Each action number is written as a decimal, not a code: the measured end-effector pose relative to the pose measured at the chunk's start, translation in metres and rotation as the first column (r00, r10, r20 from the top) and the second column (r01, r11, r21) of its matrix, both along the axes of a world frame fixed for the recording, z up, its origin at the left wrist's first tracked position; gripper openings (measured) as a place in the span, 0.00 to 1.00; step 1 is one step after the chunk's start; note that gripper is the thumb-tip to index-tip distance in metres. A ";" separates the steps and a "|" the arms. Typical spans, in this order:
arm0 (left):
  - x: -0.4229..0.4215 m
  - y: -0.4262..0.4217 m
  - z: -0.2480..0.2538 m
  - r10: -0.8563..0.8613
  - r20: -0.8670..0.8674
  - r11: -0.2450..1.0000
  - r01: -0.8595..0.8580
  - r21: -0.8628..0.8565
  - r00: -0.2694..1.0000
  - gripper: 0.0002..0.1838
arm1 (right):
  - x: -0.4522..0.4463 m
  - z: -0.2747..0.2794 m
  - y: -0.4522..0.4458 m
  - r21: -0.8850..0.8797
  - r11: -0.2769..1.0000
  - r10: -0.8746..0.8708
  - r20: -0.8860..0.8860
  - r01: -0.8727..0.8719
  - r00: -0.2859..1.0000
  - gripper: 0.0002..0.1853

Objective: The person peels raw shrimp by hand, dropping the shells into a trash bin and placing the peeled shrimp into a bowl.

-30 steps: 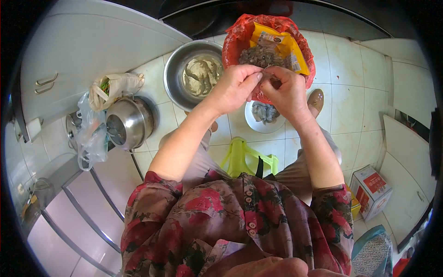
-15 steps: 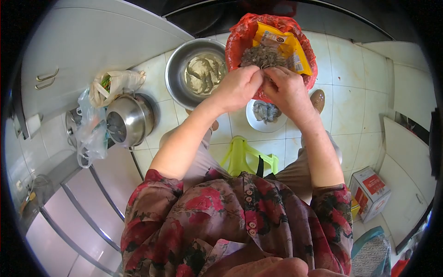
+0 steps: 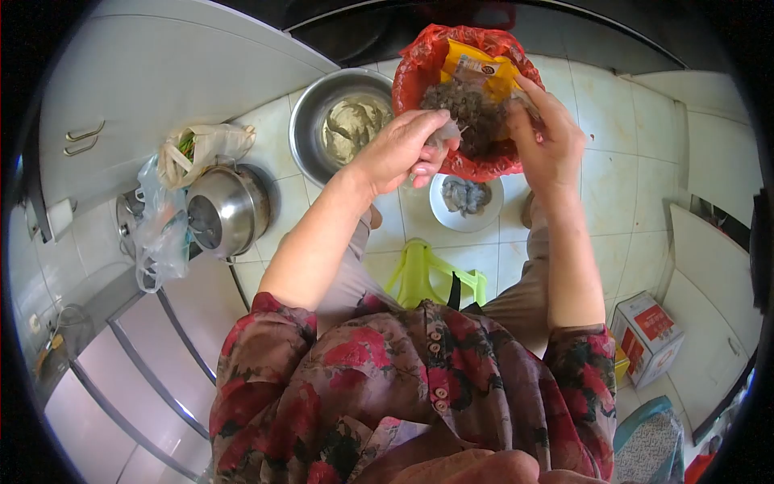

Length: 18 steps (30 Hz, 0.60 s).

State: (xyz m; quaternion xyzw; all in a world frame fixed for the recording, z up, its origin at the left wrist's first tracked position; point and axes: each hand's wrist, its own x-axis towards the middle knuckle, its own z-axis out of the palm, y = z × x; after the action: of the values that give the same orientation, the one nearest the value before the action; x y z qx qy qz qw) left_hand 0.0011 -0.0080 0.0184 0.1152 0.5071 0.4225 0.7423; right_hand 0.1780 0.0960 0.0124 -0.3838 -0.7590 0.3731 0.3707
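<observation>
My left hand (image 3: 407, 151) is closed on a peeled shrimp (image 3: 444, 135), whose pale grey body shows at the fingertips. My right hand (image 3: 551, 137) is over the right side of the red-lined bin (image 3: 409, 71), its fingers apart and pointing forward. Grey-brown shells (image 3: 468, 109) and a yellow packet (image 3: 476, 63) lie in the bin. Just below the bin, a white bowl (image 3: 439, 211) holds several peeled shrimp (image 3: 465, 196). Left of the bin, a steel basin (image 3: 304, 129) contains whole shrimp (image 3: 351, 129) in shallow water.
A green stool (image 3: 416, 270) stands between my legs. To the left are a steel pot (image 3: 234, 211), a clear plastic bag (image 3: 158, 250) and a cloth bag (image 3: 218, 148). A printed carton (image 3: 647, 337) is at the right, by the cabinets.
My hands were together over the bin's near edge and have separated. My right hand has moved right with its fingers opened, and my left has drawn slightly left with the shrimp.
</observation>
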 end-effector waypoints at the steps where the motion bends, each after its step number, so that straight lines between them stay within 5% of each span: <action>1: 0.001 -0.001 -0.001 -0.003 0.002 1.000 0.003 -0.002 1.000 0.21 | -0.001 -0.005 -0.001 -0.002 1.000 -0.003 0.002 0.003 1.000 0.18; 3: 0.001 0.000 -0.003 -0.025 0.001 0.995 0.024 0.093 1.000 0.22 | -0.005 -0.022 0.004 0.302 0.947 0.012 0.313 -0.112 0.950 0.18; 4: 0.002 0.000 -0.006 -0.030 0.000 0.995 0.029 0.097 1.000 0.22 | -0.002 -0.027 0.004 0.145 0.985 0.042 0.327 -0.094 0.944 0.14; 8: 0.003 0.002 -0.017 -0.046 -0.113 0.977 0.068 0.200 0.993 0.22 | 0.007 -0.029 0.016 0.163 0.982 0.063 0.191 -0.095 0.980 0.10; 10: 0.005 0.001 -0.020 -0.082 -0.167 0.972 0.116 0.205 0.983 0.21 | 0.009 -0.027 0.017 0.006 1.000 0.011 0.196 -0.012 0.981 0.05; 15: 0.034 -0.020 -0.053 -0.341 -0.300 0.895 0.405 0.189 0.891 0.19 | 0.012 -0.047 0.010 0.045 0.991 0.117 0.111 -0.123 0.987 0.06; 17: 0.053 -0.031 -0.073 -0.416 -0.370 0.868 0.485 0.112 0.831 0.22 | 0.014 -0.048 0.004 0.128 0.964 0.193 0.265 -0.233 0.945 0.05; 18: 0.061 -0.042 -0.103 -0.200 -0.832 0.777 0.601 0.187 0.517 0.23 | 0.015 -0.046 0.001 0.120 0.954 0.230 0.294 -0.274 0.928 0.06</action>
State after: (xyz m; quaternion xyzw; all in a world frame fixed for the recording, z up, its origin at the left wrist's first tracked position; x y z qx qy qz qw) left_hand 0.0624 -0.0505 -0.0844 0.5726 0.6181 0.2464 0.4790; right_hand 0.1933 0.0973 -0.0337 -0.3005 -0.8737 0.2986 0.2391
